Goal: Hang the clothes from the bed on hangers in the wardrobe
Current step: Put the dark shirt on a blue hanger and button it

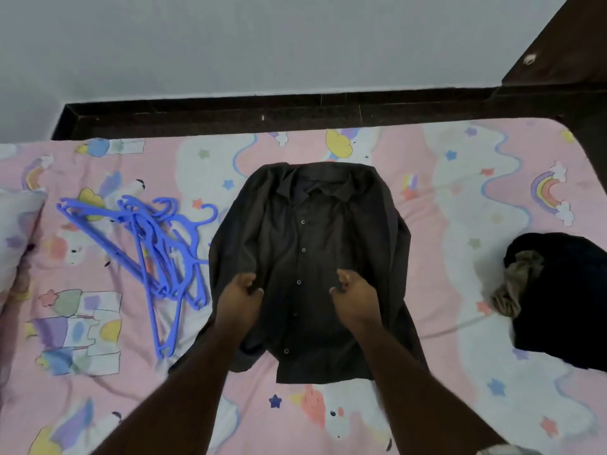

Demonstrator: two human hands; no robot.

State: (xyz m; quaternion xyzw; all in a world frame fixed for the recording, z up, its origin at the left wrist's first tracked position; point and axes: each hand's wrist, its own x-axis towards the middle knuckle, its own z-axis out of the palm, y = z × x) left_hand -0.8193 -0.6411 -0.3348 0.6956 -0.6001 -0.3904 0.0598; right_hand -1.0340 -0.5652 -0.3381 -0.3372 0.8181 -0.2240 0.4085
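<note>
Shirt (pixel 305 257), dark, buttoned and soft, lies flat on the cartoon-print bed (pixel 460 192). Left hand (pixel 241 295) and right hand (pixel 353 292) seemingly pinch its front cloth. Blue plastic hangers (pixel 154 247) lie beside it.

— What sort of place is this?
— A bedroom in a home. A bed (pixel 443 372) fills the view, under a pink sheet printed with rainbows, stars and clouds.
— Anything else?
— A dark wooden bed frame (pixel 262 108) at 12 o'clock against a plain wall (pixel 262 41), a pillow (pixel 16 231) at 9 o'clock.
</note>
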